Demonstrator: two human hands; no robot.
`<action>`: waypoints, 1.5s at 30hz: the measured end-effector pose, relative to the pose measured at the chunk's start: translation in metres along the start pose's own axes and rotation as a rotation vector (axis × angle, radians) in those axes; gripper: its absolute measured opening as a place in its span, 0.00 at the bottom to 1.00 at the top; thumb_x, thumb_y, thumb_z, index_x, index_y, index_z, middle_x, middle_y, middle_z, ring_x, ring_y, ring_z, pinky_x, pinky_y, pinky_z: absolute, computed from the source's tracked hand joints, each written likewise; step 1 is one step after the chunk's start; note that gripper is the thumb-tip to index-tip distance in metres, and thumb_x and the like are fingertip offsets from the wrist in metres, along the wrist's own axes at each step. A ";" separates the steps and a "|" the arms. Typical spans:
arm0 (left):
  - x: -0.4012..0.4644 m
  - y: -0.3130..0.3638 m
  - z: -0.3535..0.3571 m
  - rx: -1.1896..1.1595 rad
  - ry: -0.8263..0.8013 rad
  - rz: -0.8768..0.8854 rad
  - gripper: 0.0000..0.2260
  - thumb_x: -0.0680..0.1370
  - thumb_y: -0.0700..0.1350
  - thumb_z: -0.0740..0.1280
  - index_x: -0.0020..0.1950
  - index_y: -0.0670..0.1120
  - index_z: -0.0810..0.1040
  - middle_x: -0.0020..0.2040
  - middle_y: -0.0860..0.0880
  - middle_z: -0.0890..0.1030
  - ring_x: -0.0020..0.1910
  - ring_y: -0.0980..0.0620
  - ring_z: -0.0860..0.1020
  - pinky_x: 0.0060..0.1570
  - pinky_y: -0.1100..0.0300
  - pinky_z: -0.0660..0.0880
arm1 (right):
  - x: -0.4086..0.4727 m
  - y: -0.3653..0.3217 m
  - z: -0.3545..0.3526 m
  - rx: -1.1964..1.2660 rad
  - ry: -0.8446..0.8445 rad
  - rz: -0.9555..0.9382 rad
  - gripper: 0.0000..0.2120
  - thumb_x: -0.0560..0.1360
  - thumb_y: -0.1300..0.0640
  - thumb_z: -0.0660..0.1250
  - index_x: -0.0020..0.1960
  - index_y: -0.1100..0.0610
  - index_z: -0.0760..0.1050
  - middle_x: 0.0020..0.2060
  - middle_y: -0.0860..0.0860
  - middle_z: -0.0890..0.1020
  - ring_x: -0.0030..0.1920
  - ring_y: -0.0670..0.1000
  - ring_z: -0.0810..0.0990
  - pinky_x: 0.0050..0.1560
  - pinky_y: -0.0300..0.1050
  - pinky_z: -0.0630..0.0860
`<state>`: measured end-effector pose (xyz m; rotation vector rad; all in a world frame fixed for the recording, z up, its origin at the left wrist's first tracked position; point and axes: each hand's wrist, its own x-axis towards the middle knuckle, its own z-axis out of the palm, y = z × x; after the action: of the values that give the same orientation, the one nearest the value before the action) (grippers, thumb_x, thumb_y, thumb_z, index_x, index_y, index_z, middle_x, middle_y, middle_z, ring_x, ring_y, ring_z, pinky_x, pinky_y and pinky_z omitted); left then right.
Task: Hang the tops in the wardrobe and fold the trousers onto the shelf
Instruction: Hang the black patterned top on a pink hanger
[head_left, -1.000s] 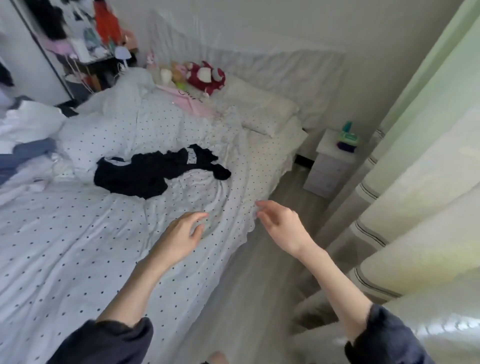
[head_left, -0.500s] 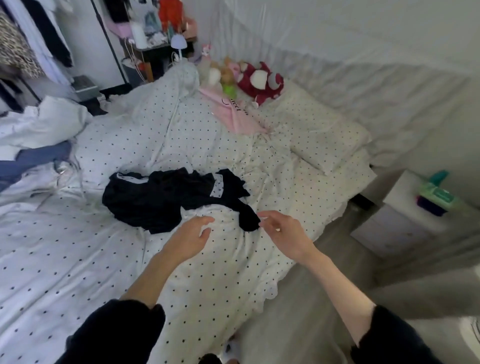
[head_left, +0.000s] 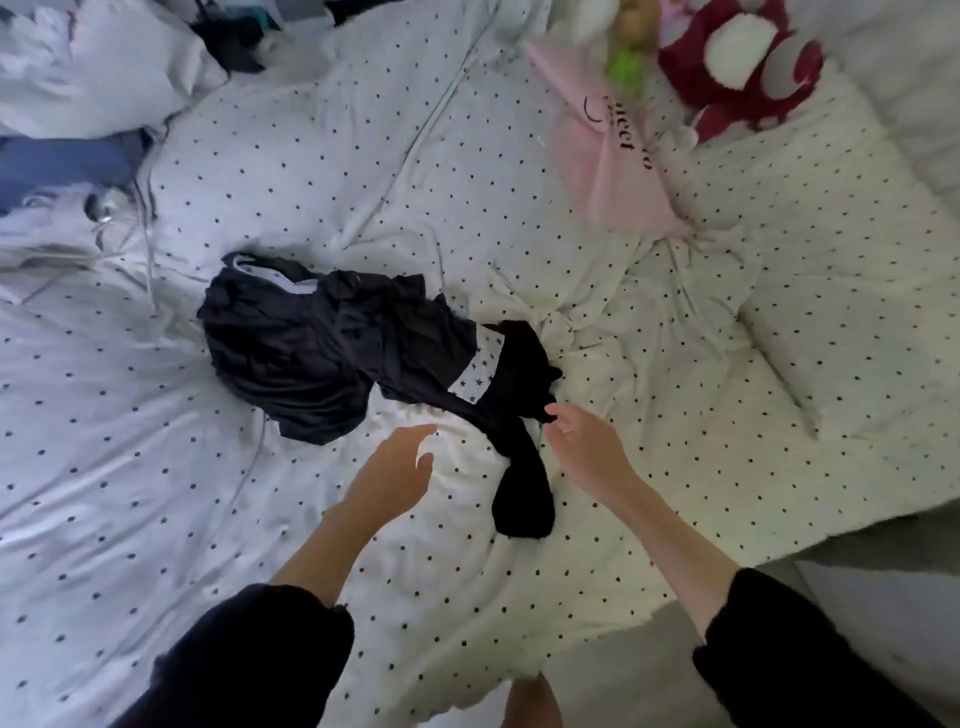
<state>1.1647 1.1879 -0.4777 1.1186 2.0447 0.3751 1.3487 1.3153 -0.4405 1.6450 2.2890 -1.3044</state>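
Note:
A crumpled black garment (head_left: 332, 358) with a white star-printed band lies on the white dotted duvet (head_left: 156, 493); one black sleeve or leg trails toward me. My left hand (head_left: 392, 473) hovers just below the garment with relaxed fingers, holding nothing. My right hand (head_left: 582, 441) reaches the garment's right edge, its fingertips at the black cloth; whether they pinch it I cannot tell. No wardrobe or shelf is in view.
A pink cloth (head_left: 618, 161) with black lettering and red plush toys (head_left: 737, 67) lie at the bed's head. A pillow (head_left: 831, 312) sits at right. White and blue clothes (head_left: 67, 114) pile up at far left. Floor (head_left: 675, 675) shows at lower right.
My view has swung from the curtain side down onto the bed. Both hands have moved forward to the black garment; the right hand now reaches its edge.

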 end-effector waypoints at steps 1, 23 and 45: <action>0.010 -0.002 0.011 -0.006 -0.018 -0.028 0.19 0.82 0.42 0.57 0.73 0.46 0.63 0.72 0.47 0.66 0.70 0.48 0.66 0.69 0.57 0.61 | 0.021 0.009 0.005 -0.001 -0.018 0.007 0.18 0.81 0.56 0.56 0.69 0.57 0.68 0.60 0.53 0.78 0.59 0.50 0.76 0.54 0.38 0.68; 0.116 -0.017 0.023 0.251 0.347 0.062 0.27 0.77 0.42 0.67 0.74 0.50 0.64 0.76 0.48 0.58 0.77 0.46 0.50 0.73 0.49 0.50 | 0.146 0.013 0.028 0.033 -0.460 -0.542 0.11 0.76 0.61 0.66 0.38 0.51 0.70 0.29 0.40 0.71 0.28 0.36 0.72 0.33 0.28 0.67; 0.042 -0.016 0.042 -0.043 -0.487 -0.045 0.22 0.72 0.49 0.70 0.28 0.46 0.59 0.21 0.59 0.67 0.23 0.59 0.64 0.28 0.65 0.58 | 0.172 -0.058 0.112 -0.675 -0.150 -0.468 0.39 0.73 0.30 0.55 0.73 0.57 0.61 0.65 0.54 0.72 0.64 0.57 0.69 0.60 0.57 0.65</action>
<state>1.1728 1.2091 -0.5354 1.0179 1.6208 0.1062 1.1804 1.3709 -0.5597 0.8055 2.6757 -0.5316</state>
